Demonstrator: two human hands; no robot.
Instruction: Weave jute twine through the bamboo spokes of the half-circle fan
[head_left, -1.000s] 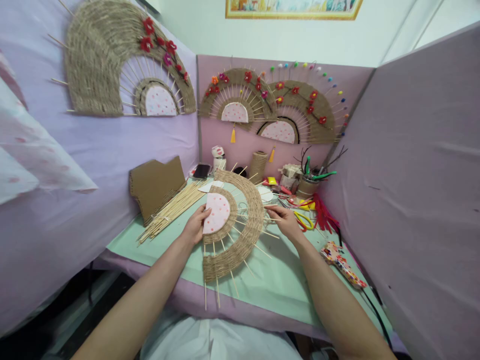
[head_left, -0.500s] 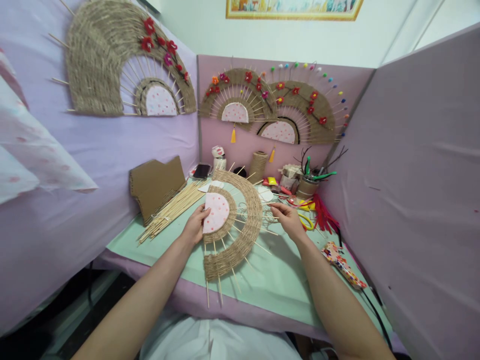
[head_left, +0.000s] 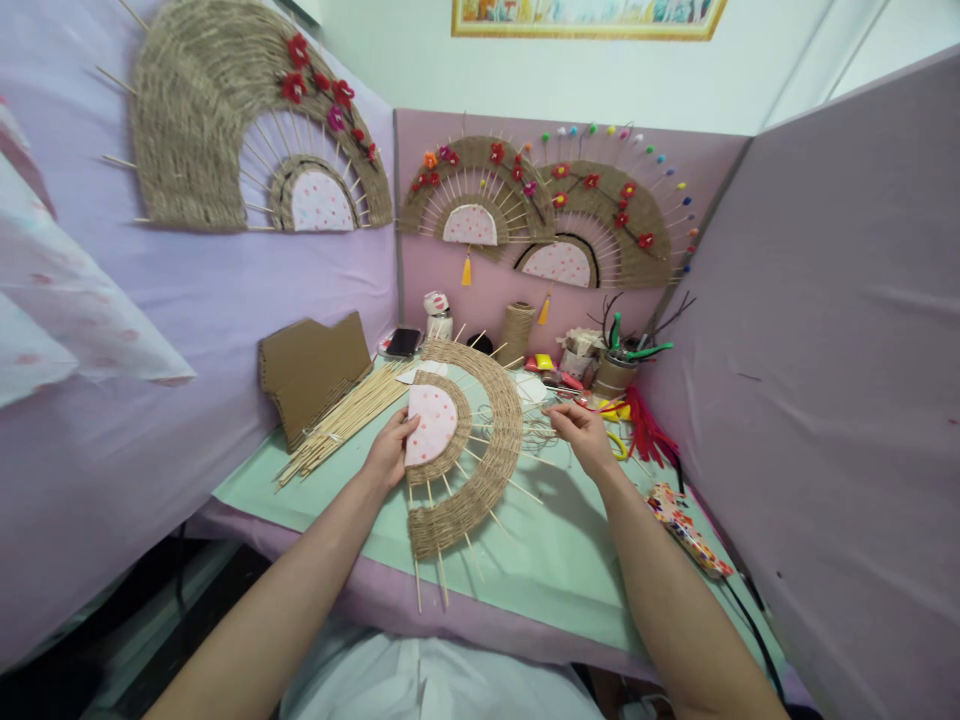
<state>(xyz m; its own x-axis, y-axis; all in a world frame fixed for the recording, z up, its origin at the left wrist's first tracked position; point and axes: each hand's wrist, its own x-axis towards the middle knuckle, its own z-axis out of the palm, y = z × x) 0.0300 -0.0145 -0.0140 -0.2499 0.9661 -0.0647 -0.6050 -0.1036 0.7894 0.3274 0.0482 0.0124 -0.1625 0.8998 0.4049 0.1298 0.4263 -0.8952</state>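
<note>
A half-round woven twine fan (head_left: 504, 440) on thin bamboo sticks is held tilted over the table. My left hand (head_left: 388, 447) grips its straight side, with the thumb on the white half-circle of dotted fabric (head_left: 430, 425). My right hand (head_left: 583, 432) is at the fan's right, beside the tips of the outward sticks. Its thumb and fingertips are pinched together; what is between them is too small to make out. Thin loose twine (head_left: 486, 415) shows between and behind the sticks near that hand.
A bundle of bamboo sticks (head_left: 349, 420) and folded cardboard (head_left: 315, 360) lie left. Behind stand a twine spool (head_left: 517, 333) and a pot with pliers (head_left: 615, 375). Yellow-handled scissors (head_left: 618, 446), red tassels (head_left: 651, 428) and a patterned glue gun (head_left: 686, 530) with its cord lie right.
My right hand has shifted slightly right, away from the stick tips, still pinched. The fan and my left hand have barely moved.
</note>
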